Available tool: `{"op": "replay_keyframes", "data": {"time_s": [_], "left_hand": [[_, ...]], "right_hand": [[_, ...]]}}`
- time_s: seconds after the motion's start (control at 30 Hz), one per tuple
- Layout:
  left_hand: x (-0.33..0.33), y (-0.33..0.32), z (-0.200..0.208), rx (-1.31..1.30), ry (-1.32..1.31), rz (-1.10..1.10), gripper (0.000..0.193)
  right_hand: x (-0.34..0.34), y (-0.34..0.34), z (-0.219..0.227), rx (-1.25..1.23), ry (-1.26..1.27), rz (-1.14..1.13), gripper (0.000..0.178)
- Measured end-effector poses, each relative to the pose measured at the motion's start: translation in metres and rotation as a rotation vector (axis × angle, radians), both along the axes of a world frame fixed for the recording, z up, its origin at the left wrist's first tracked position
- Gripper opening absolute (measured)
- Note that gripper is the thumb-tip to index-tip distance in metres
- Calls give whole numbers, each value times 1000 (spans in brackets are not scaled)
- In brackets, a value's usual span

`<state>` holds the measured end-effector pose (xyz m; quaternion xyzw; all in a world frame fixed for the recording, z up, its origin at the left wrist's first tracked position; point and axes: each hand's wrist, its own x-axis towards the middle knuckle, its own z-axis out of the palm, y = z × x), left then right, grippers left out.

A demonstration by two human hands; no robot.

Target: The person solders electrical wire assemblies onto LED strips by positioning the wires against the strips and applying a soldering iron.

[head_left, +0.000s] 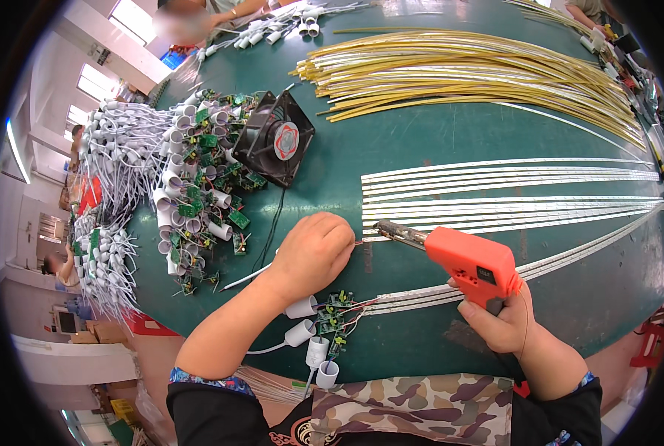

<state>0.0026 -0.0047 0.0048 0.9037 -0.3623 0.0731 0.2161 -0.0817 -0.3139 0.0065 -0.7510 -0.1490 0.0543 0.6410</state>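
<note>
One black fan [286, 141] (white tubes [172, 181] alongside) stands beyond left hand [311, 253], grip unclear; right hand [504, 327] clasps orange soldering gun [465, 260].

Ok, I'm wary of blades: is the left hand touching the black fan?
Apart: the head view shows green tabletop between the left hand and black fan.

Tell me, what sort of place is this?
Most likely an electronics assembly workshop or factory floor, perhaps for lighting. Green circuit boards lie heaped among white plastic caps, slim pale strips are laid out in rows, and an orange soldering gun is held over them.
</note>
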Motion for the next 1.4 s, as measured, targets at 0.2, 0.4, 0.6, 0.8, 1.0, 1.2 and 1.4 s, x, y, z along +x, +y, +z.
{"op": "replay_keyframes", "data": {"time_s": [0.2, 0.4, 0.6, 0.8, 1.0, 1.2, 1.4], "left_hand": [[2, 1, 2, -67, 130, 20, 12], [1, 5, -2, -47, 84, -19, 17], [-2, 4, -9, 16, -51, -33, 23], [-2, 2, -9, 24, -72, -36, 24], [-1, 1, -7, 22, -61, -43, 24], [-1, 2, -7, 20, -55, -39, 24], [-2, 2, -6, 27, -45, -35, 24]], "right_hand": [[0, -1, -4, 6, -16, 2, 46], [1, 1, -7, 31, -17, 18, 46], [2, 4, 0, -44, 23, 35, 44], [1, 4, -5, -76, -15, 62, 46], [0, 7, -8, -72, -85, 45, 49], [2, 3, -1, -49, -44, 43, 43], [0, 1, 5, 12, 34, -5, 41]]}}
